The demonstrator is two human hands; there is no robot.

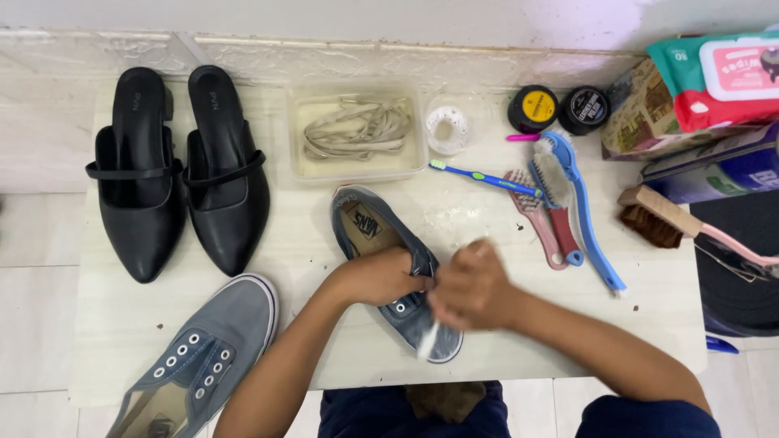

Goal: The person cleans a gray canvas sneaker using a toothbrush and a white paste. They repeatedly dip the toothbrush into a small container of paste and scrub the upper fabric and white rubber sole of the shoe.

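Note:
A blue-grey canvas sneaker [365,231] without laces lies on the low pale table [503,341] in front of me. My left hand [377,276] grips its side by the eyelets and holds it steady. My right hand [471,285] is closed on a small white item, blurred by motion, that touches the shoe's toe [434,341]. What that item is I cannot tell.
The matching sneaker [203,357] lies at the front left. Two black pointed flats [174,170] stand at the back left. Behind are a tub of soaking laces [357,130], a toothbrush [483,177], several brushes [560,203], two polish tins [558,108] and a wipes pack [722,77].

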